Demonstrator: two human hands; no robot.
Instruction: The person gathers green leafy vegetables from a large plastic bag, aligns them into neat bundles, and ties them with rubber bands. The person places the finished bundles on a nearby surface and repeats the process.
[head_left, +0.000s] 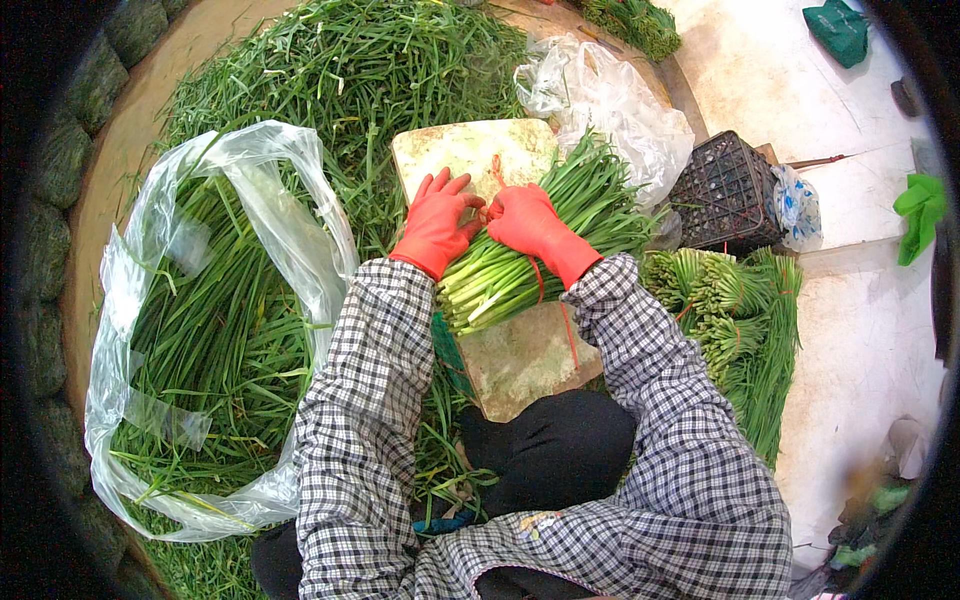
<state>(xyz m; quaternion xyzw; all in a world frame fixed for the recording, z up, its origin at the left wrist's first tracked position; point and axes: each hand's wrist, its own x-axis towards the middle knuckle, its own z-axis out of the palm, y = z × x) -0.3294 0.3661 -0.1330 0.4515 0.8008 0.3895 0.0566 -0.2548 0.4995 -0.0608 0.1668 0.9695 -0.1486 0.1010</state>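
Note:
A thick bundle of green garlic chives (510, 281) lies across a worn, pale board (525, 360) in front of my knees. Red string (539, 279) runs around the bundle, and a loose end hangs over the board. My right hand (529, 223), in a red rubber glove, is closed at the bundle's far side, pinching the string where it stands up. Beside it, my left hand (439, 221), gloved alike, has its fingers spread over the board. Its thumb and index finger meet the string near my right fingertips; the exact grip is partly hidden.
An open clear plastic bag (330, 202) of loose chives stands at left, with a heap of loose greens (360, 67) behind. Crumpled clear plastic (600, 105) lies far right of the board. Tied bundles (731, 315) and a black plastic crate (724, 191) sit at right.

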